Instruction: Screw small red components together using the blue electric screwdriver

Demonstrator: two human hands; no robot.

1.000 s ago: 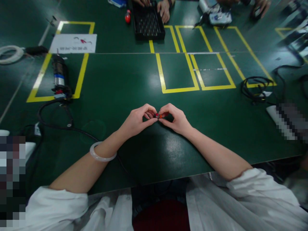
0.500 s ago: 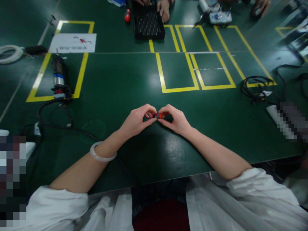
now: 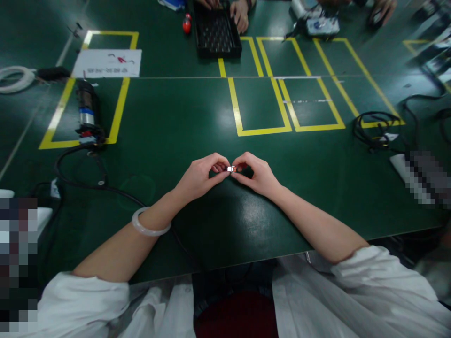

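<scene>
Above the green table [image 3: 183, 117], near its middle, my left hand [image 3: 206, 176] and my right hand [image 3: 255, 173] meet fingertip to fingertip. Both pinch one small part [image 3: 231, 169] between thumb and fingers, the left hand on its left end and the right hand on its right end. The part shows a bright white face with some red beside it; its finer shape is too small to tell. A pale bracelet [image 3: 141, 227] circles my left wrist.
At the left a black cylindrical tool [image 3: 86, 105] with a cable lies beside a white labelled sheet [image 3: 105, 63]. Another person's hand [image 3: 240, 15] rests at a black tray [image 3: 218, 49] across the table. A coiled black cable [image 3: 375, 129] lies at the right.
The small part now shows a bright white face where it looked dark and red before. Both hands have stayed almost in place.
</scene>
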